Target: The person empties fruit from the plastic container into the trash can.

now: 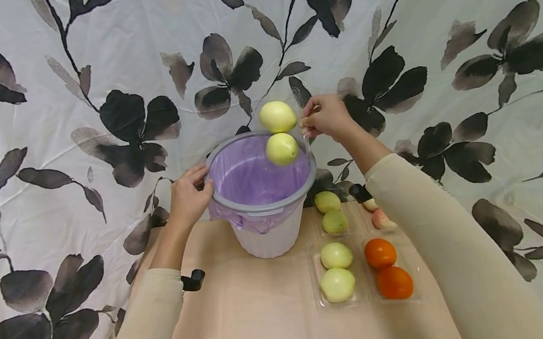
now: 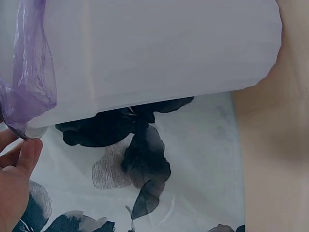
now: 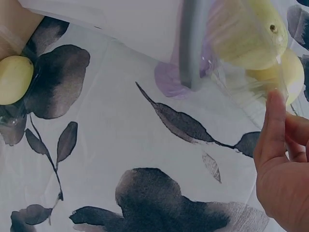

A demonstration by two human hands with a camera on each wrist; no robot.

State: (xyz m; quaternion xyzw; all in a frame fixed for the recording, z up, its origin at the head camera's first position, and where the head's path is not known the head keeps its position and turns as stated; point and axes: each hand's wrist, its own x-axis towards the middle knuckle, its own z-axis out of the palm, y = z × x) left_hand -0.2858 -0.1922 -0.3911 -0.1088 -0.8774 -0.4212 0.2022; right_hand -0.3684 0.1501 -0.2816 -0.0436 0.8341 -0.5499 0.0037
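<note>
Two yellow fruits (image 1: 282,149) are held above the mouth of a bin (image 1: 279,233), at one o'clock from its centre in the head view. Both are rounded and smooth-skinned, one set behind and touching the other; the right wrist view shows a brown stem scar on one. They sit against a clear plastic tray (image 1: 306,141), tipped steeply. The right hand (image 1: 326,118), at two o'clock, pinches the tray's edge between thumb and fingers.

The left hand (image 1: 190,196) grips the bin's grey rim at nine o'clock, thumb and fingers closed about it. The bin is white, with a purple liner (image 1: 247,181) inside that folds over the rim and hangs loosely outside.

The bin stands on a table (image 1: 249,319) of pale wood tone. Further clear trays rest there, each with two pieces: green fruits (image 1: 334,221) at four o'clock, near the bin; pale fruits (image 1: 338,285) at five; oranges (image 1: 394,283) between four and five, just beside the pale pair; reddish fruits (image 1: 382,219) at four, farther out, partly hidden by the right sleeve (image 1: 443,239).

Behind and to both sides is white cloth (image 1: 143,32) printed with black and grey flowers, lightly creased. Both sleeves are cream; a black fitting (image 1: 193,281) shows beside the left cuff.
</note>
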